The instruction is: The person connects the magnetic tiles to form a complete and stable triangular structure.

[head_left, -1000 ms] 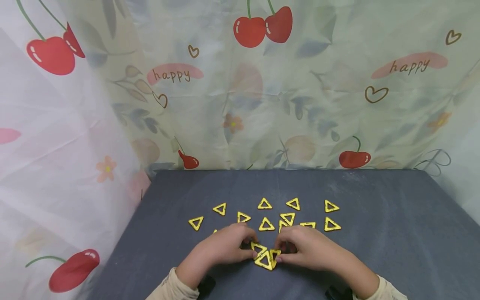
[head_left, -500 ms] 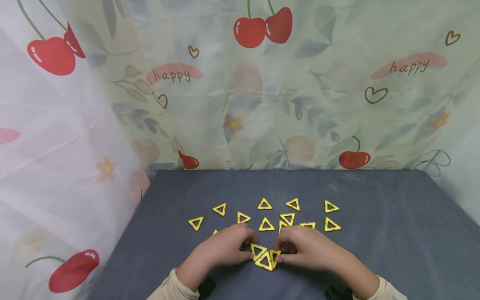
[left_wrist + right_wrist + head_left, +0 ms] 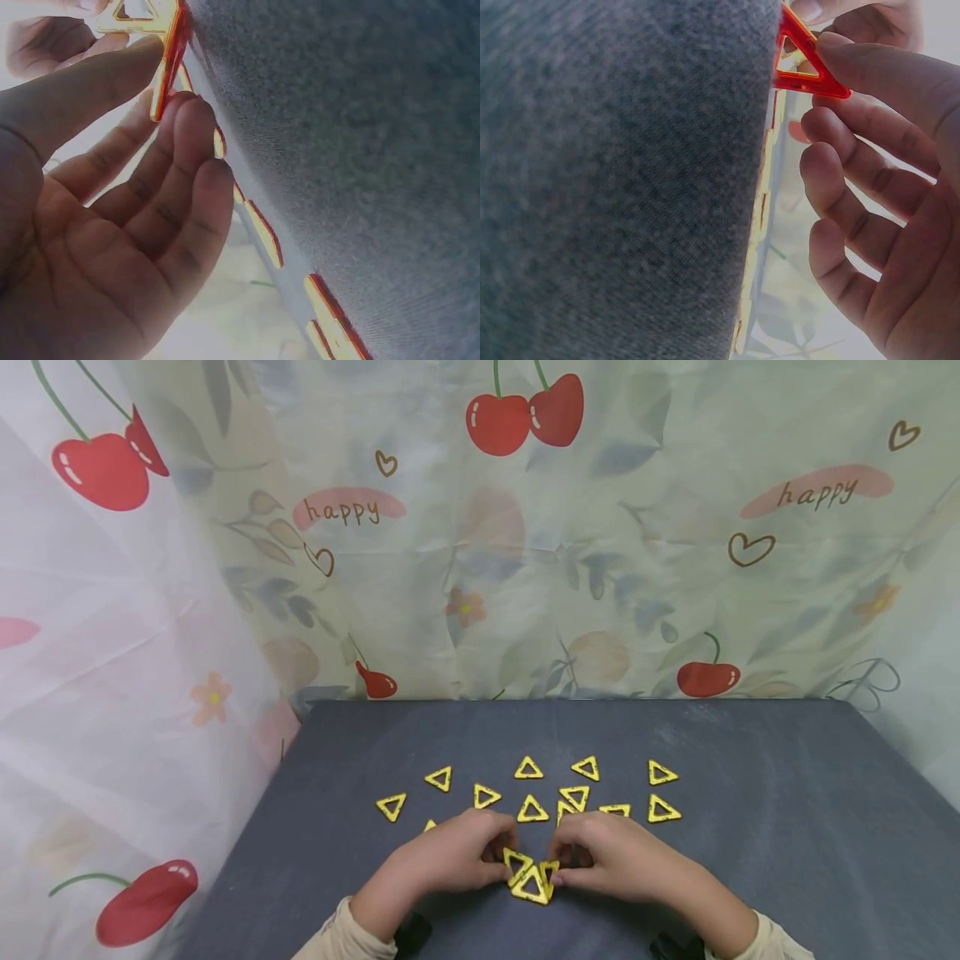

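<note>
In the head view, three yellow triangular frame tiles meet near the front middle of the dark table. My left hand (image 3: 459, 852) pinches the left tile (image 3: 522, 872) between thumb and fingers. The right tile (image 3: 551, 864) stands tilted, pinched by my right hand (image 3: 622, 857). Between them is the front tile (image 3: 531, 898), its edges against the other two. In the left wrist view a tile (image 3: 159, 97) sits under the thumb, glowing orange at its edge. A red-orange tile (image 3: 831, 85) is held by thumb and forefinger in the right wrist view; the other fingers are loosely bent.
Several more yellow triangle tiles lie flat beyond the hands, among them a left one (image 3: 392, 818), a middle one (image 3: 533, 817) and a right one (image 3: 663, 818). Behind the dark cloth-covered table (image 3: 787, 827) hangs a printed curtain (image 3: 547, 568).
The left hand's fingers have shifted slightly around the left tile. The three joined tiles have moved a little toward the near edge. The right hand and loose tiles look almost unchanged.
</note>
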A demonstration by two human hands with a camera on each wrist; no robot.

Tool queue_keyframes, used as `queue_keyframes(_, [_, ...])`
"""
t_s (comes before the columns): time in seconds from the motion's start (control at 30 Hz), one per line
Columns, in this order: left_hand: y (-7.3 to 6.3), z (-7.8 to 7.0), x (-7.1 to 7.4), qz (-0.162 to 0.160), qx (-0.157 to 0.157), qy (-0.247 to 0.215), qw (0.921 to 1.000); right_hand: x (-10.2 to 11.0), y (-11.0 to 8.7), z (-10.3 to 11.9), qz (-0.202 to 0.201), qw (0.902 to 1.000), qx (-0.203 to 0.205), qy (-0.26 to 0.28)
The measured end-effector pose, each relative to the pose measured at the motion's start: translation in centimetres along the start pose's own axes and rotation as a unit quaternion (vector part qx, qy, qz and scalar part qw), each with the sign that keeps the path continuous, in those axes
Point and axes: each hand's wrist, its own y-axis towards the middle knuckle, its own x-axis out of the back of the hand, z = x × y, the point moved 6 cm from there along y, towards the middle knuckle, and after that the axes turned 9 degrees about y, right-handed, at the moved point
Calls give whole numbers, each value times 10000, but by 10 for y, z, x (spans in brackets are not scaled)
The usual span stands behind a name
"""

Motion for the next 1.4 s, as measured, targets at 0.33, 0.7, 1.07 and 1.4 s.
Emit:
queue_keyframes(0.33, [-1, -8, 2, -31, -187, -384, 9991, 2, 0, 1, -103, 9998, -121, -105])
queue_keyframes(0.7, [-4, -14, 3, -6, -195, -865, 9961, 0, 0, 4, -250, 9996, 75, -55])
queue_keyframes(1.07, [-4, -17, -1, 77, -440, -1090, 9930, -5, -1, 10, -305, 9990, 267, 183])
queue_keyframes(1.4, [-5, -14, 0, 119, -406, -1031, 9938, -8, 0, 10, -26, 9987, 337, 391])
